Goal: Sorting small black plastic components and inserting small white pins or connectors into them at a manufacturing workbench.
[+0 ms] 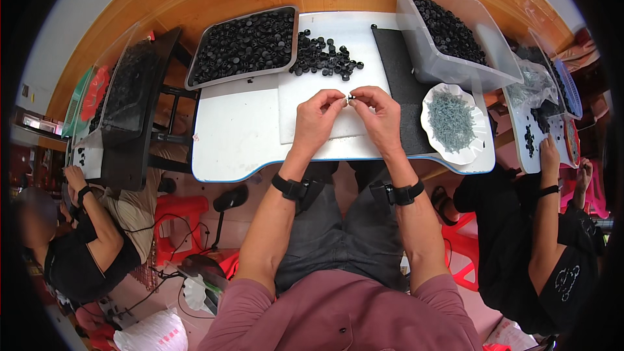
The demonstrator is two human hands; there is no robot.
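Over the white table my left hand [316, 121] and my right hand [381, 119] meet almost fingertip to fingertip. Between my right thumb and forefinger is a small black part [351, 98], mostly covered by the fingers. My left thumb and forefinger are pinched beside it; whatever they hold is too small and hidden to name. Just beyond my hands lies a loose pile of small round black caps [325, 56]. To the right of my right hand stands a white scalloped plate [481, 131] heaped with thin grey-green pin-like pieces [451, 121].
A shallow tray [188, 83] of black caps stands at the far left, and a clear plastic bin [435, 65] of black parts at the far right. A white pad [292, 114] and a dark mat [409, 131] cover the tabletop [234, 136]. People work at tables on both sides.
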